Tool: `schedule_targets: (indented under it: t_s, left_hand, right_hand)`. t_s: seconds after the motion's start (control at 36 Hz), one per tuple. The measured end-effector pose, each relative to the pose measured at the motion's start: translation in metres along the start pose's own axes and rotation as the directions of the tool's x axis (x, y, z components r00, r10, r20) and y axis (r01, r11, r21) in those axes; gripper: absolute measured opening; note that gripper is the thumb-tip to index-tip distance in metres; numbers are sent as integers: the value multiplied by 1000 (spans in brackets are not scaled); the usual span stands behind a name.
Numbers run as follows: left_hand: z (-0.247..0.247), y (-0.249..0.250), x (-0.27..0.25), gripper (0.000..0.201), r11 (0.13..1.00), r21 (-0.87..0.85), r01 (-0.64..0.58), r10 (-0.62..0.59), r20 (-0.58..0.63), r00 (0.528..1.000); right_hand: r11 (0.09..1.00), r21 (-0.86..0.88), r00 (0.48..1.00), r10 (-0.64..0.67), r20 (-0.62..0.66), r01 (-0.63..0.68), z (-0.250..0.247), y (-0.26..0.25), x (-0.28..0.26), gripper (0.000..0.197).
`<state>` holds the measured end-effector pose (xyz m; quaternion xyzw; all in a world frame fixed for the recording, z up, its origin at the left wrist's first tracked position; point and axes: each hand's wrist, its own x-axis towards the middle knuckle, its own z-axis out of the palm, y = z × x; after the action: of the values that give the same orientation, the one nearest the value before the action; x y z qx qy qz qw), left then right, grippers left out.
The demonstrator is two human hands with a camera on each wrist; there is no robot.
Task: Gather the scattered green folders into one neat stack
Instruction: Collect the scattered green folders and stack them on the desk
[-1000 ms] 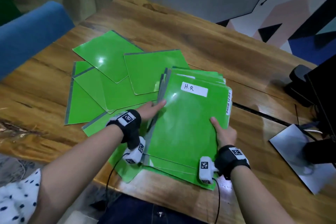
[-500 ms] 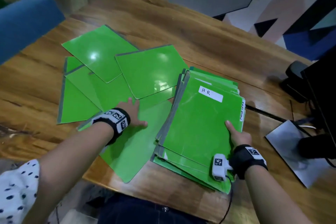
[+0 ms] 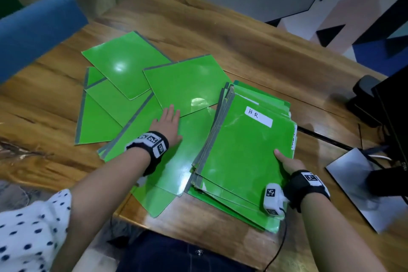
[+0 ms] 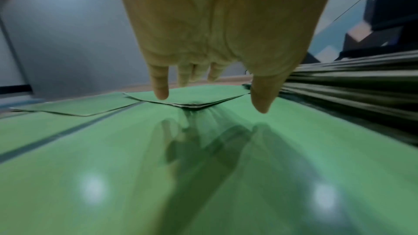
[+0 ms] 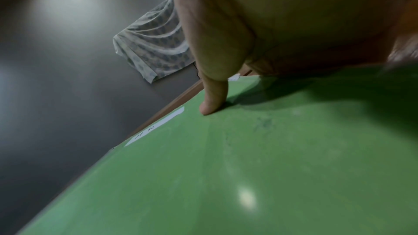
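A stack of green folders (image 3: 242, 150), its top one labelled "H.R", lies at the right of the wooden table (image 3: 254, 55). My right hand (image 3: 287, 162) grips the stack's right edge, thumb (image 5: 213, 96) pressed on the top cover (image 5: 248, 167); the other fingers are hidden beneath. My left hand (image 3: 167, 121) is spread flat with straight fingers over a loose folder (image 3: 176, 161) just left of the stack. In the left wrist view the fingertips (image 4: 161, 94) hover just above that folder (image 4: 203, 167). Several more folders (image 3: 187, 86) (image 3: 123, 66) (image 3: 97, 121) lie overlapped farther left.
A blue chair back (image 3: 37, 33) stands at the left. On the right are a grey monitor base plate (image 3: 353, 183), a black block (image 3: 366, 95) and a cable. The loose folder and the stack overhang the table's near edge (image 3: 198, 234).
My left hand has left the stack's left edge and moved left and away onto the loose folder. The right hand has drawn the stack to the right, uncovering that folder.
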<state>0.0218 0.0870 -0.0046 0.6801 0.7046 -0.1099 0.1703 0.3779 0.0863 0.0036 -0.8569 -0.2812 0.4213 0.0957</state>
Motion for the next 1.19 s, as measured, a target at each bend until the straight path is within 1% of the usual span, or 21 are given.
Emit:
schedule_targets:
  t_s: [0.08,0.19,0.31,0.36,0.42,0.5,0.53,0.56,0.61,0.64,0.69,0.72,0.75,0.81,0.86,0.92,0.94,1.0,1.08,1.14,1.19]
  left_hand:
    - [1,-10,11,83,995,94,11,-22,124,992]
    - [2,-13,5,75,986,163,-38,11,169,986]
    - [2,4,-17,65,972,198,-126,91,178,980]
    - [4,14,-30,48,967,169,-190,157,191,969]
    - [6,27,-46,28,955,130,-266,229,243,943]
    - [4,41,-56,28,908,155,-389,329,309,892]
    - [0,41,-53,28,907,144,-396,346,284,894]
    - [-3,39,-48,26,920,105,-378,349,222,910]
    - [-11,29,-32,27,963,-21,-269,270,52,962]
    - [-13,20,-21,31,976,-94,-195,195,-13,981]
    - [-17,1,0,44,973,-226,-33,13,-91,996]
    - [-18,-10,9,51,957,-283,68,-102,-108,989]
    - [-20,-20,17,56,925,-332,182,-230,-110,967]
    - [-24,-40,28,65,840,-385,382,-438,-67,896]
    - [-25,-56,38,73,783,-392,484,-518,22,855]
    - [-24,-64,42,82,783,-366,502,-507,91,857]
    - [-23,-66,42,85,800,-339,494,-494,94,864]
    - [-20,-69,43,85,833,-293,469,-482,33,876]
    - [-17,-69,38,83,825,-341,451,-507,-93,857]
    - [-21,-66,32,72,797,-432,421,-527,-158,835]
    - [-31,-63,25,49,760,-532,374,-534,-183,826]
  right_hand:
    - [1000,-8,1000,3,20,-3,0,0,2,89]
    - [1000,-6,1000,6,15,-6,1,0,4,86]
    - [1000,3,1000,-1,1,1,1,0,3,87]
    - [1000,11,1000,-4,2,4,0,2,5,88]
    - [1000,15,1000,-3,8,3,0,3,6,89]
    - [999,32,1000,-2,2,2,1,4,7,89]
    - [999,38,1000,1,-3,-1,1,4,7,89]
    - [999,43,1000,-1,-11,1,2,5,8,88]
    - [999,46,1000,0,-21,1,3,5,8,87]
    - [999,44,1000,2,-22,-1,3,6,8,86]
    - [999,35,1000,3,-26,-2,4,6,8,85]
    - [1000,30,1000,3,-26,-2,4,6,8,85]
    - [1000,28,1000,4,-26,-3,4,5,8,85]
    - [1000,6,1000,-5,-25,5,4,5,9,85]
    - [1000,-27,1000,-14,-23,14,3,4,10,85]
    - [999,-46,1000,-9,-10,8,2,4,10,85]
    - [999,-51,1000,-6,-4,6,1,3,9,86]
    - [998,-56,1000,-3,4,3,0,2,9,87]
    - [998,-63,1000,-4,9,4,0,1,9,88]
    - [998,-67,1000,-3,8,4,0,1,8,88]
    - [997,-74,1000,-3,7,4,0,1,8,88]
